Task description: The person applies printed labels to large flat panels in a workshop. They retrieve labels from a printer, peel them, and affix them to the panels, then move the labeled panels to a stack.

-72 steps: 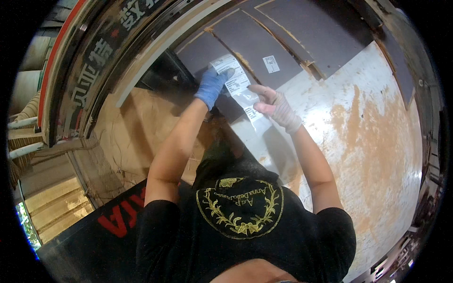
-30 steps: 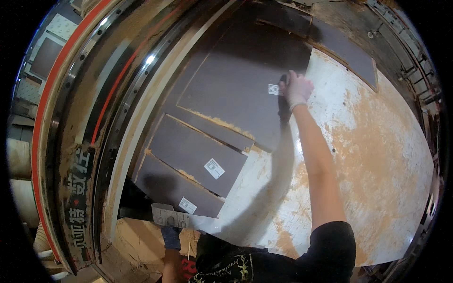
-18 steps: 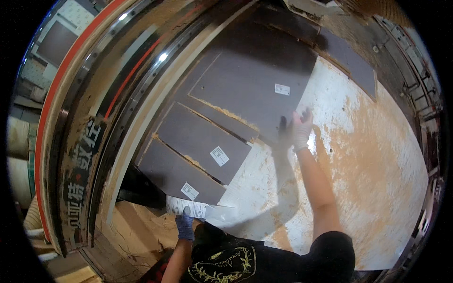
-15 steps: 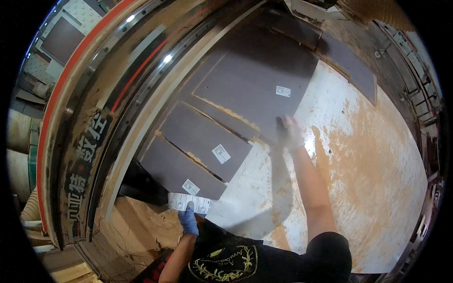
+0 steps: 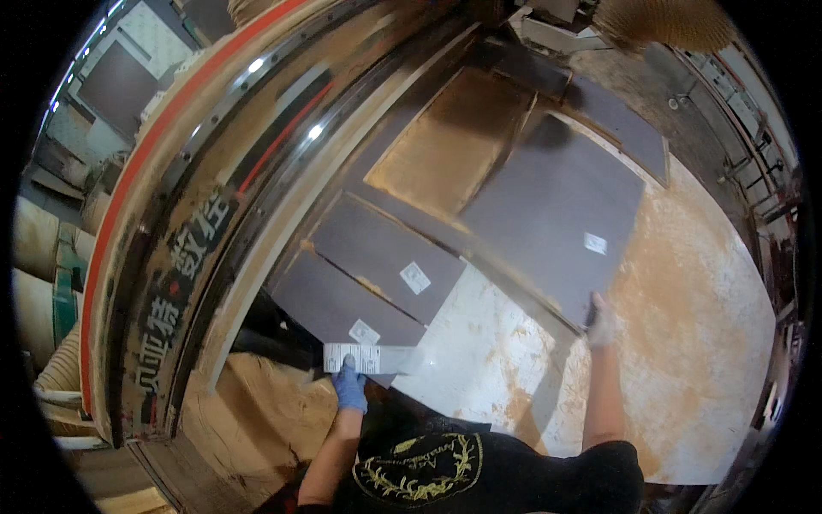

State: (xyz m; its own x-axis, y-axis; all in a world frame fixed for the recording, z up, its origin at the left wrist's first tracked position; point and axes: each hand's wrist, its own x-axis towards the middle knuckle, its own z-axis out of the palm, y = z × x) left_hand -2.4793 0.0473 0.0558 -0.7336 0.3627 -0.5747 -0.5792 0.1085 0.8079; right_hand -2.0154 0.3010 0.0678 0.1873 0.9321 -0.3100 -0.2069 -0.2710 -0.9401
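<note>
My left hand (image 5: 350, 387), in a blue glove, is closed on a strip of printed white labels (image 5: 366, 357), with the thumb on top. My right hand (image 5: 602, 324), in a pale glove, grips the near right corner of a large grey panel (image 5: 556, 201) that bears one white label (image 5: 595, 244). Part of the panel lies over the white tabletop; whether it is lifted off the surface I cannot tell. To its left, a sawdust-covered rectangle (image 5: 454, 141) lies bare. Two smaller grey panels (image 5: 377, 236) (image 5: 330, 295), each labelled, lie nearer my left hand.
A long machine gantry (image 5: 214, 197) with metal rails and a red stripe spans the left side. Sawdust coats the white tabletop (image 5: 685, 343) on the right. More grey panel pieces (image 5: 612, 116) lie at the far end. A ribbed hose (image 5: 64, 368) stands at far left.
My right hand has moved right and nearer, dragging the large panel out of its place and baring the sawdusty rectangle. My left hand still holds the labels.
</note>
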